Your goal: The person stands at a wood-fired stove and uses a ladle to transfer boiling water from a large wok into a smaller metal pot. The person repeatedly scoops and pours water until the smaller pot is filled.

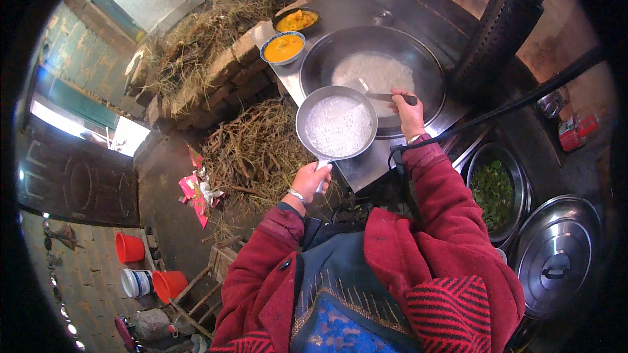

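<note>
My left hand (310, 181) grips the light metal handle of a saucepan (301, 130), holding it level over the near left edge of a large wok (427, 66). A frothy whitish liquid (338, 127) fills much of the saucepan. In my right hand (410, 113) is a dark-handled utensil, likely a spatula (385, 97), held above the wok. Its pale end lies just beyond the saucepan's rim. Inside the wok is a pale, steaming, grainy mass (378, 73) that may be rice; the saucepan and my right hand hide part of it.
Two bowls of orange food, one blue-rimmed (283, 48) and one dark (297, 19), stand left of the wok. A stovepipe (500, 34) rises at right. Nearby are a basin of greens (492, 191) and a metal lid (557, 255). Brushwood (250, 147) lies on the floor.
</note>
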Tool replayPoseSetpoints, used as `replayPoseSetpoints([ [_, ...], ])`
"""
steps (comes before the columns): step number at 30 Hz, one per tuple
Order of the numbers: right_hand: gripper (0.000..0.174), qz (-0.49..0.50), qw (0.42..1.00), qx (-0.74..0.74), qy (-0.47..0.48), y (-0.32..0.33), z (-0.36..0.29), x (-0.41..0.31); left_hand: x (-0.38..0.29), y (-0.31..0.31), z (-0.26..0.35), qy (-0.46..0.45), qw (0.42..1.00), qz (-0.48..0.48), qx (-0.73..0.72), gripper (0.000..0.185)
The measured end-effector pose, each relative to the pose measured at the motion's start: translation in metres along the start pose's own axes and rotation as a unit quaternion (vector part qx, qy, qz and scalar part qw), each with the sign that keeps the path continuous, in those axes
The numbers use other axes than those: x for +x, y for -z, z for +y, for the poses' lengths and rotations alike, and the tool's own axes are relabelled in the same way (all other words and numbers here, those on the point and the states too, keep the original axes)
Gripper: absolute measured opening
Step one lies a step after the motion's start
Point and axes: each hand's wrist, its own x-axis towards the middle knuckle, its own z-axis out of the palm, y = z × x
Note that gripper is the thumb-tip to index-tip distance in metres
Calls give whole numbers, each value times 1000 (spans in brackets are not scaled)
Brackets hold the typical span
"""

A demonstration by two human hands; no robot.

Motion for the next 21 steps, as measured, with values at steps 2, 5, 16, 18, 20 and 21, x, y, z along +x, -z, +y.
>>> replayPoseSetpoints([
  [2, 21, 0, 1000, 3, -2, 2, 3, 0, -1, -1, 1, 1, 1000, 2, -2, 18],
  [5, 21, 6, 1000, 8, -10, 3, 9, -1, -2, -3, 2, 4, 1000, 7, -8, 17],
  [16, 21, 2, 1000, 5, -20, 9, 18, -6, -3, -4, 2, 3, 1000, 16, -14, 16],
  [18, 22, -1, 1000, 0, -19, 10, 18, -8, -3, -4, 2, 2, 1000, 15, -10, 16],
  [20, 22, 0, 1000, -5, -25, 10, 17, -8, -2, -4, 2, 1, 1000, 14, -11, 16],
  [21, 22, 3, 999, -6, -32, 10, 17, -8, -2, -5, 2, 0, 1000, 14, -11, 16],
])
